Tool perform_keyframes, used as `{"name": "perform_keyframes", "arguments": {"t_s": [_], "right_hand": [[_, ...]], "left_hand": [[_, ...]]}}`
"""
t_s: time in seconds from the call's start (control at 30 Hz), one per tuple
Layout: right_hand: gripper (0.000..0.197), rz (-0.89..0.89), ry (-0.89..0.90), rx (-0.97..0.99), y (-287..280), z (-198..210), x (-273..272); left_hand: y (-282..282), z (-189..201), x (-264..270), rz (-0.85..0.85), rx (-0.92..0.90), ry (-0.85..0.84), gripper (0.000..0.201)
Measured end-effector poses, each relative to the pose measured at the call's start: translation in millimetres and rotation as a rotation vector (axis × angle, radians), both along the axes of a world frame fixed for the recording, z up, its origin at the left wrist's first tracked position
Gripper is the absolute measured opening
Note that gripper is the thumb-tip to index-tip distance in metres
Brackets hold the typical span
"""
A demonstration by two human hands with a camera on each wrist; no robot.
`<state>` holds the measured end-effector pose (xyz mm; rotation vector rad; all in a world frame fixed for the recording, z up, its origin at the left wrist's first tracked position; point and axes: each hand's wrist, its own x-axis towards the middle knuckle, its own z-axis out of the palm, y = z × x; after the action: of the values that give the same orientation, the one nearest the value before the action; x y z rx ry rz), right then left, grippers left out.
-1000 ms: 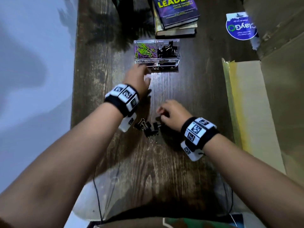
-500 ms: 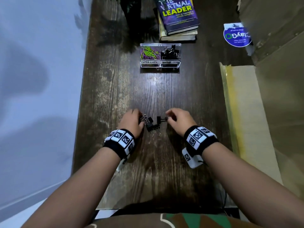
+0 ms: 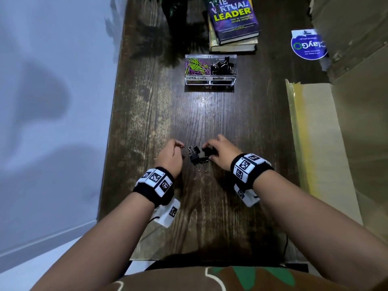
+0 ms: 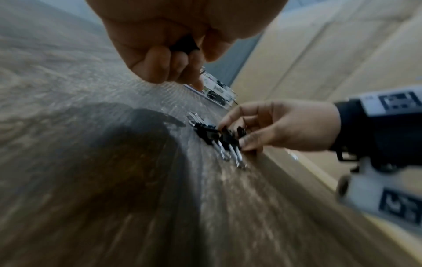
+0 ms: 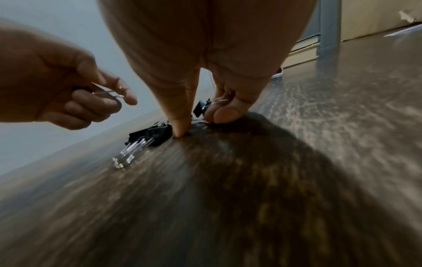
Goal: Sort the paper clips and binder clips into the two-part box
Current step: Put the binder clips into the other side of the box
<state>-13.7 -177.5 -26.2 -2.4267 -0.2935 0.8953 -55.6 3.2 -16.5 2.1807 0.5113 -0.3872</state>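
A clear two-part box stands far up the dark wooden table. Its left half holds coloured paper clips; its right half holds black binder clips. A small pile of binder clips lies between my hands. My left hand is just left of the pile, fingers curled round a binder clip with its wire handle sticking out. My right hand is on the pile's right side, thumb and fingers pinching a black binder clip at table level.
Two stacked books and a dark plant pot sit behind the box. Flat cardboard runs along the table's right edge, with a blue round sticker beyond it. A pale wall borders the left edge.
My left hand came back from the box to the pile, then took hold of a binder clip and drew slightly left. My right hand stayed at the pile, fingers closing on a clip.
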Motion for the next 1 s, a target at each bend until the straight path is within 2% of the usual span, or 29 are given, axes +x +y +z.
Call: {"name": "perform_keyframes", "arguments": {"t_s": [0.07, 0.17, 0.23, 0.33, 0.5, 0.53, 0.6, 0.73, 0.83, 0.93, 1.0], "right_hand": [[0.033, 0.022, -0.043, 0.008, -2.6, -0.7, -2.0], [0.029, 0.017, -0.089, 0.004, -7.1, -0.9, -0.9], [0.025, -0.059, -0.104, 0.031, -10.8, 0.5, -1.6], [0.022, -0.246, -0.017, 0.135, -14.9, 3.3, -6.9], [0.015, -0.25, 0.001, 0.189, -6.5, 10.0, -16.0], [0.019, -0.235, 0.004, 0.178, -4.3, 10.2, -16.9], [0.03, -0.15, -0.032, 0.124, -0.1, 8.9, -17.5], [0.032, 0.028, -0.119, -0.059, 9.0, 2.2, -20.3], [0.041, 0.101, -0.189, -0.089, 12.5, -5.5, -25.8], [0.032, 0.087, -0.217, -0.045, 13.3, -9.3, -27.3], [0.027, 0.033, -0.189, -0.005, 13.1, -8.4, -25.7]], "left_hand": [[-5.5, -0.1, -2.5, -0.128, 0.106, 0.011, 0.017], [-9.5, -9.6, -7.4, -0.365, 0.239, 0.015, 0.034], [-9.5, -18.2, -9.7, -0.486, 0.277, -0.002, 0.039], [-8.9, -26.5, -12.2, -0.571, 0.329, -0.024, 0.034], [-6.7, -25.3, -15.5, -0.517, 0.316, -0.012, 0.026], [-6.3, -24.3, -16.3, -0.494, 0.302, -0.008, 0.025], [-5.3, -23.2, -17.5, -0.441, 0.275, -0.025, 0.024], [-2.5, -21.2, -16.8, -0.323, 0.206, -0.093, 0.021], [1.2, -16.8, -15.1, -0.22, 0.162, -0.119, 0.018], [2.7, -11.9, -12.6, -0.178, 0.164, -0.078, 0.016], [2.0, -9.5, -11.2, -0.213, 0.202, -0.072, 0.015]]}}
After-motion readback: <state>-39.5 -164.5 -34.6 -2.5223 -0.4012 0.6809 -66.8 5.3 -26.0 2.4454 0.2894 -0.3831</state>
